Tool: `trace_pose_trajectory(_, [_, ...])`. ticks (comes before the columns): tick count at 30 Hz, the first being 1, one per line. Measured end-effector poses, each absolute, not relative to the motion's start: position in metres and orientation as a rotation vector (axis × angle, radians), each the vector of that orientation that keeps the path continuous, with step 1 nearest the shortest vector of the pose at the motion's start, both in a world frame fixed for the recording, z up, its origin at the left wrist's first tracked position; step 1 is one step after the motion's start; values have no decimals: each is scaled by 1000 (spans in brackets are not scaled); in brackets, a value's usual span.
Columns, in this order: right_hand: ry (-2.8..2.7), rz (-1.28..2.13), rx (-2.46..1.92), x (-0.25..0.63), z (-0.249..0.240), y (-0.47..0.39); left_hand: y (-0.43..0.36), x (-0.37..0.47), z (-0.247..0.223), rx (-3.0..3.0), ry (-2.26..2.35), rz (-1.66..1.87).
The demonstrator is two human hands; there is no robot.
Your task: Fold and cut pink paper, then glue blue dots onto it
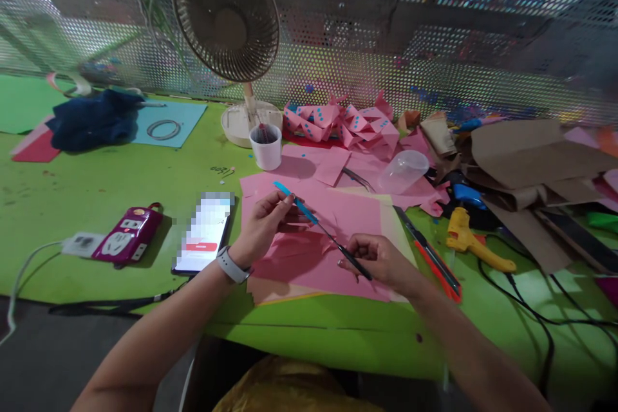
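Observation:
My left hand (pixel 270 219) pinches a narrow blue strip (pixel 305 211), probably paper, above the pink sheets (pixel 357 212). In my right hand (pixel 379 261) is a slim dark tool that looks like tweezers (pixel 355 262). Its thin tip meets the lower right end of the strip; whether it grips the strip I cannot tell. Folded pink paper lies under my hands, partly in their shadow. A utility knife (pixel 429 254) in black and orange rests to the right of the sheets.
A fan (pixel 226 19) and a white cup (pixel 266 148) stand at the back, beside folded pink paper pieces with blue dots (pixel 338 119). To the left are a phone (pixel 205 232) and a power strip (pixel 126 235). A yellow glue gun (pixel 476 241), cables and brown paper (pixel 526 154) crowd the right.

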State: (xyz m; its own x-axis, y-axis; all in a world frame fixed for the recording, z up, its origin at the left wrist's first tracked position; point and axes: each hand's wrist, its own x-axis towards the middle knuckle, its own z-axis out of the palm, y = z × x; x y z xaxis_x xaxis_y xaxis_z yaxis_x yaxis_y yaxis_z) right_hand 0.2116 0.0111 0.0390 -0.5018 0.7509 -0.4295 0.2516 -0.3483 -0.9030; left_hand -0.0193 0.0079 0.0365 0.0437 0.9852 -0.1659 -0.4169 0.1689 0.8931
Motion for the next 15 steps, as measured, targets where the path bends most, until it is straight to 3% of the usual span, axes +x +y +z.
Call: trace_pose_trajectory(15, [-1510,1928,-1308,211,41,11,7,-19,38,808,972,1234])
